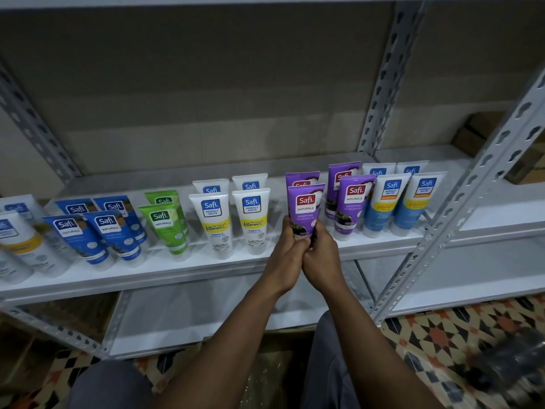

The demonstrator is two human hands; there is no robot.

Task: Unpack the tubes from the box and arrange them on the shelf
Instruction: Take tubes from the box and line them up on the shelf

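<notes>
Left hand point(286, 256) and right hand point(322, 258) both grasp purple tube point(305, 206) base, near shelf point(177, 274) front edge; open gaps toward white tube point(251, 221) and second purple tube point(350, 206).

Shop stockroom — slotted metal shelving point(380, 93), ranked Safi tubes point(213, 222)

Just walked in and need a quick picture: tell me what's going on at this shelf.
A person grips a purple tube with the left hand and right hand together, holding it upright at the front of the white shelf, just ahead of another purple tube. The hands hide whether it rests on the shelf yet. Blue tubes, green tubes and white tubes already stand in rows two deep.
</notes>
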